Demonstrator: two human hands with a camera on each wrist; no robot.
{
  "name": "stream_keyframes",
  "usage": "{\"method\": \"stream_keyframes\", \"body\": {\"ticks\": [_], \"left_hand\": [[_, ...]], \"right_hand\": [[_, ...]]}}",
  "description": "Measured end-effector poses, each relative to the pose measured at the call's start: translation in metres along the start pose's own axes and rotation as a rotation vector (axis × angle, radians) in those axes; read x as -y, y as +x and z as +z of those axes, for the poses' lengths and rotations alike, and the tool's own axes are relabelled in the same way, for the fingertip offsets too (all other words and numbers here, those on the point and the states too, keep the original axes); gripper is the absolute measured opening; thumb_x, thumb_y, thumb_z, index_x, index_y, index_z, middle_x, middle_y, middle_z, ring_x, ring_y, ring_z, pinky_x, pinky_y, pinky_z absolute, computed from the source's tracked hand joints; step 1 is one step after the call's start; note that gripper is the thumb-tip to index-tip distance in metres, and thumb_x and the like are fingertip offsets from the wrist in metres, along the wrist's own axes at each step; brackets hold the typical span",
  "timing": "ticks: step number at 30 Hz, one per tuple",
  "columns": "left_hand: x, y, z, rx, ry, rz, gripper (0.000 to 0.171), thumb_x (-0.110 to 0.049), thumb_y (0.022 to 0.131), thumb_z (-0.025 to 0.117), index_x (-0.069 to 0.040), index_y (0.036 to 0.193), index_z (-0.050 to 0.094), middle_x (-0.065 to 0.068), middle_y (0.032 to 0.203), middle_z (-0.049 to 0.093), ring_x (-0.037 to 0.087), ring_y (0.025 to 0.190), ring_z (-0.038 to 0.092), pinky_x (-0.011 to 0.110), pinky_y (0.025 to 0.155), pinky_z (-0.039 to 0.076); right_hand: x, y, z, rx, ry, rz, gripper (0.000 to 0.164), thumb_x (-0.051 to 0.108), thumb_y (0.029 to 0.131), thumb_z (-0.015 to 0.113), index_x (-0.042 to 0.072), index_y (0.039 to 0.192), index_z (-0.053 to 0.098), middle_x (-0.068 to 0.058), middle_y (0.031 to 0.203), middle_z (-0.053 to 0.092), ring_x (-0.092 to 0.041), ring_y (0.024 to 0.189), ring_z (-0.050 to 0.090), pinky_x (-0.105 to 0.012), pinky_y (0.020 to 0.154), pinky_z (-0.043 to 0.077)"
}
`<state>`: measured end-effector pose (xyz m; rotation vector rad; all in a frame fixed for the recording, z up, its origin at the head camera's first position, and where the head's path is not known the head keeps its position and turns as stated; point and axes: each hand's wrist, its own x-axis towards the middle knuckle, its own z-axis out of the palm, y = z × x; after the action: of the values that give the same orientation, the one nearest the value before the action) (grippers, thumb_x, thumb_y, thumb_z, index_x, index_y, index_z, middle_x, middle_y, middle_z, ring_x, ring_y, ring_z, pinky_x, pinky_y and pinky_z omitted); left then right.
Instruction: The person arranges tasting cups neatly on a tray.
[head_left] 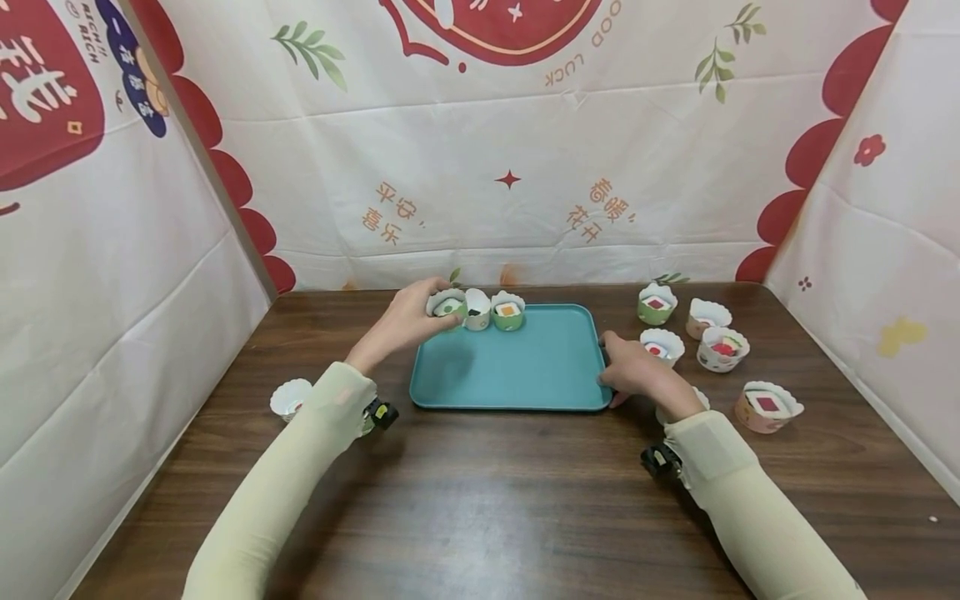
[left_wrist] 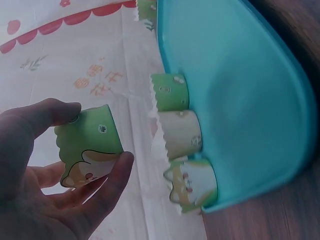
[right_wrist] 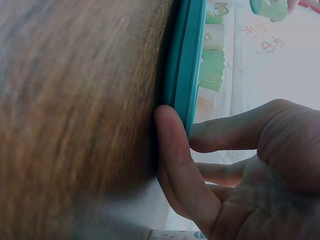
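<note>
My left hand point(head_left: 405, 321) grips a green paper cup point(left_wrist: 90, 135) with a cartoon dog on it, between thumb and fingers. It is held up off the tray, over the left back corner. On the teal tray point(head_left: 525, 367), a green cup point(left_wrist: 170, 92), a cream cup point(left_wrist: 182, 134) and a green dog-print cup point(left_wrist: 195, 185) stand in a row along the back edge. In the head view the held cup and hand hide the leftmost one. My right hand point(head_left: 637, 367) pinches the tray's right rim between thumb and fingers.
Several paper cups with small coloured pieces inside stand on the right, among them a pink cup point(head_left: 767, 407) and a green cup point(head_left: 656, 305). A white cup point(head_left: 289, 398) stands at left, partly behind my sleeve. Printed cloth point(head_left: 480, 150) walls the wooden table point(head_left: 480, 500).
</note>
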<state>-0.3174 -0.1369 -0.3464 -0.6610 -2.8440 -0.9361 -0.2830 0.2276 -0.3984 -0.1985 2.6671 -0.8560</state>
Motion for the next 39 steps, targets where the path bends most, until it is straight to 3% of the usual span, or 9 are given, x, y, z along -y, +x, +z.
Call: {"method": "stream_keyframes", "body": {"ticks": [4, 11, 19, 21, 26, 29, 39], "left_hand": [[-0.009, 0.009, 0.009, -0.013, -0.021, 0.013, 0.053, -0.035, 0.095, 0.072, -0.012, 0.141, 0.058, 0.010, 0.139, 0.062, 0.029, 0.130, 0.057, 0.051, 0.107, 0.050], [-0.021, 0.029, 0.027, -0.035, -0.060, 0.049, 0.055, -0.037, 0.094, 0.073, -0.013, 0.141, 0.059, 0.007, 0.137, 0.064, 0.026, 0.125, 0.059, 0.048, 0.105, 0.052], [-0.031, 0.049, 0.043, -0.022, -0.051, 0.064, 0.055, -0.040, 0.093, 0.073, -0.013, 0.140, 0.060, 0.007, 0.130, 0.066, 0.024, 0.106, 0.059, 0.042, 0.086, 0.052], [-0.033, 0.054, 0.047, -0.014, -0.040, 0.075, 0.054, -0.039, 0.094, 0.073, -0.012, 0.140, 0.060, 0.008, 0.132, 0.066, 0.025, 0.109, 0.060, 0.043, 0.089, 0.053], [-0.038, 0.064, 0.055, 0.011, -0.011, 0.099, 0.056, -0.036, 0.095, 0.072, -0.010, 0.142, 0.058, 0.011, 0.142, 0.062, 0.028, 0.131, 0.057, 0.047, 0.110, 0.049], [-0.041, 0.069, 0.059, 0.029, 0.011, 0.108, 0.058, -0.036, 0.096, 0.071, -0.010, 0.145, 0.056, 0.010, 0.146, 0.061, 0.028, 0.136, 0.055, 0.048, 0.114, 0.048], [-0.048, 0.087, 0.072, 0.060, 0.052, 0.117, 0.057, -0.037, 0.095, 0.071, -0.010, 0.143, 0.055, 0.008, 0.130, 0.065, 0.022, 0.107, 0.061, 0.039, 0.089, 0.054]], "right_hand": [[0.000, 0.001, 0.000, -0.001, 0.008, -0.002, 0.065, -0.001, 0.091, 0.057, -0.014, 0.148, 0.028, -0.044, 0.128, 0.049, -0.019, 0.063, 0.071, -0.034, 0.057, 0.065], [0.000, 0.001, 0.000, 0.002, 0.002, 0.001, 0.066, 0.000, 0.092, 0.057, -0.014, 0.149, 0.027, -0.043, 0.128, 0.049, -0.019, 0.063, 0.071, -0.033, 0.057, 0.065], [0.001, 0.000, 0.001, -0.005, -0.005, 0.001, 0.066, 0.000, 0.091, 0.057, -0.014, 0.149, 0.028, -0.044, 0.130, 0.049, -0.019, 0.062, 0.071, -0.033, 0.057, 0.064], [0.001, 0.000, 0.001, -0.009, -0.011, -0.001, 0.065, 0.000, 0.092, 0.058, -0.014, 0.149, 0.029, -0.045, 0.130, 0.049, -0.018, 0.062, 0.071, -0.033, 0.056, 0.064], [0.001, 0.001, 0.001, -0.013, -0.016, -0.003, 0.065, 0.000, 0.092, 0.058, -0.014, 0.148, 0.029, -0.045, 0.130, 0.049, -0.019, 0.061, 0.071, -0.033, 0.056, 0.064], [0.001, 0.001, 0.001, -0.005, -0.004, 0.000, 0.065, 0.000, 0.092, 0.057, -0.014, 0.149, 0.028, -0.045, 0.130, 0.049, -0.020, 0.064, 0.071, -0.033, 0.057, 0.065], [-0.001, 0.000, 0.002, -0.009, 0.004, -0.004, 0.066, -0.001, 0.091, 0.056, -0.014, 0.149, 0.027, -0.044, 0.130, 0.049, -0.022, 0.067, 0.071, -0.033, 0.057, 0.065]]}}
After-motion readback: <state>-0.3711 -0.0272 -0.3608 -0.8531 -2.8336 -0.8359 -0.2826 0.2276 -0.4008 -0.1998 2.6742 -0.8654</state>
